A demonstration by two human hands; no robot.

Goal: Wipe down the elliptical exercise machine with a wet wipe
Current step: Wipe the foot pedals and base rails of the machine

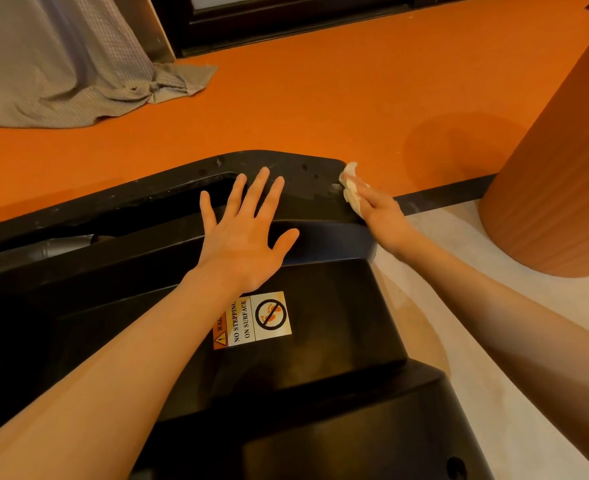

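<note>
Black elliptical exercise machine (321,341) filling the lower frame, stepped housing nearest, a "NO STEPPING ON SURFACE" warning sticker (253,320) at centre. Left forearm reaching up from the lower left corner; left hand (243,233) flat on the housing, palm down, fingers straight and spread, fingertips at the rim, holding nothing. Right forearm coming in from the right edge; right hand (383,213) pressed against the machine's rounded far corner, right of centre, with a crumpled white wet wipe (350,187) under the fingers. Finger curl there hard to make out, probably a loose pinch. Orange floor (321,98) beyond, grey cloth (61,64) upper left, orange column (556,168) at right.
</note>
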